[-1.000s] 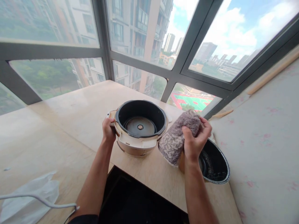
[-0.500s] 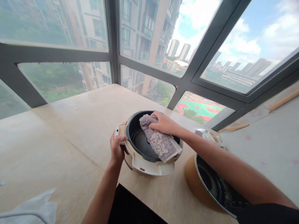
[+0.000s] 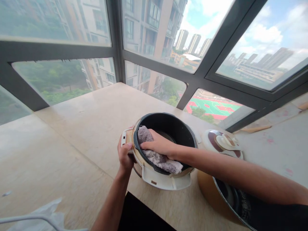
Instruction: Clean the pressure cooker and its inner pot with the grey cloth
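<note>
An electric pressure cooker (image 3: 154, 181) with a dark round cavity stands on the stone counter, its lid off. At its left side my left hand (image 3: 126, 155) is closed around the white side handle (image 3: 124, 137), thumb on top. My right hand (image 3: 160, 144) reaches into the cavity and grips a grey-and-white towel (image 3: 166, 162), pressing it against the left inner wall. One end of the towel lies over the front rim. Part of the cavity floor is hidden by my hand and the towel.
Right of the cooker lies its white-and-brown lid (image 3: 225, 141). In front of that a gold-coloured inner pot (image 3: 211, 195) sits partly under my right forearm. A plastic bag (image 3: 45, 213) and a grey cord (image 3: 29, 218) are at the near left. Windows (image 3: 154, 77) border the counter (image 3: 79, 138).
My right hand has moved left and down into the cooker with the towel, which was above the opening. The cooker appears slightly further right and tilted. My left hand stays on the handle.
</note>
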`<action>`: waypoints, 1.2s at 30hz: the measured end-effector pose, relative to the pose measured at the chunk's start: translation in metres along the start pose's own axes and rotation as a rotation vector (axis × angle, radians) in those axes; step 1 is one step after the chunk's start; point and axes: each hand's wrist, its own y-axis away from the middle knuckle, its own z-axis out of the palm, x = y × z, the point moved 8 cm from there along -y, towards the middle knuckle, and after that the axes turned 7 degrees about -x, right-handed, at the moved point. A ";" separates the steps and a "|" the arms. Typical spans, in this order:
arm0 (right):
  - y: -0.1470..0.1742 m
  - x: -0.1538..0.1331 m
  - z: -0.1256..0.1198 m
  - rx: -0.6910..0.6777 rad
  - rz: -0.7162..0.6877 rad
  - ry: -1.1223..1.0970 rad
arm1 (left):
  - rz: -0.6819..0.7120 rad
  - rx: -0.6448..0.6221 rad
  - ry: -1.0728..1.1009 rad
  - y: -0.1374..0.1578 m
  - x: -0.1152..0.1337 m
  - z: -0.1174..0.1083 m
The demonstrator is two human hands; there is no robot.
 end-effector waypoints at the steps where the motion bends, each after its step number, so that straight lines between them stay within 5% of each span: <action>1: 0.006 -0.003 0.001 -0.104 0.003 0.035 | -0.002 0.002 0.000 0.000 0.000 0.000; 5: 0.036 -0.011 -0.004 -0.541 -0.015 0.268 | 0.008 0.013 0.008 -0.001 0.003 0.000; 9: 0.048 0.010 -0.018 -0.718 -0.147 0.718 | -0.029 0.007 0.006 -0.001 0.002 -0.003; 13: 0.030 0.030 -0.033 -0.668 -0.388 1.071 | -0.072 -0.018 -0.024 0.000 0.000 -0.008; 18: -0.002 -0.009 -0.043 -0.477 -0.851 1.376 | -0.126 -0.032 0.005 0.000 -0.003 -0.012; 22: -0.018 -0.032 -0.027 -0.349 -1.153 1.600 | -0.125 -0.052 0.034 0.000 -0.003 -0.010; 26: -0.006 -0.034 -0.003 -0.231 -1.478 1.532 | -0.105 -0.062 0.059 0.001 -0.004 -0.008; 36: 0.044 -0.038 0.016 -0.302 -1.584 1.239 | -0.085 -0.087 0.048 0.000 -0.003 -0.004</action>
